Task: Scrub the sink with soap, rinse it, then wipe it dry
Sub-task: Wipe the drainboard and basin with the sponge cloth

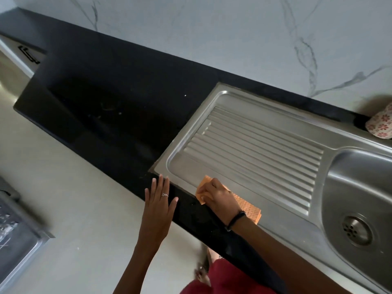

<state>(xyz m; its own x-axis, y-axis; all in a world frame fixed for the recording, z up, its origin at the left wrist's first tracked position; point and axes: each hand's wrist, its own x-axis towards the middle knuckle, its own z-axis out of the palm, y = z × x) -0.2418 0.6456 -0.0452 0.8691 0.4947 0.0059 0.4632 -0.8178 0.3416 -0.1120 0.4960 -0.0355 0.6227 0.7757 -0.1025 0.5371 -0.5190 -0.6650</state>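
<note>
Right hand (216, 195) pressing orange cloth (246, 205) on sink (265, 145) drainboard's near corner, fingers curled over it, left hand (159, 200) flat, fingers spread, at bench (118, 85) edge

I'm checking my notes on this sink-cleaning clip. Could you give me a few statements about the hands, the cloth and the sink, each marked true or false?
1. The right hand holds an orange cloth on the drainboard. True.
2. The left hand grips a soap bottle. False: its fingers are straight and it holds nothing, hovering over the edge of the black counter.
3. The basin is full of suds. False: it looks bare, with the drain visible.
4. A floral-patterned item sits at the far right, near the wall. True.
</note>
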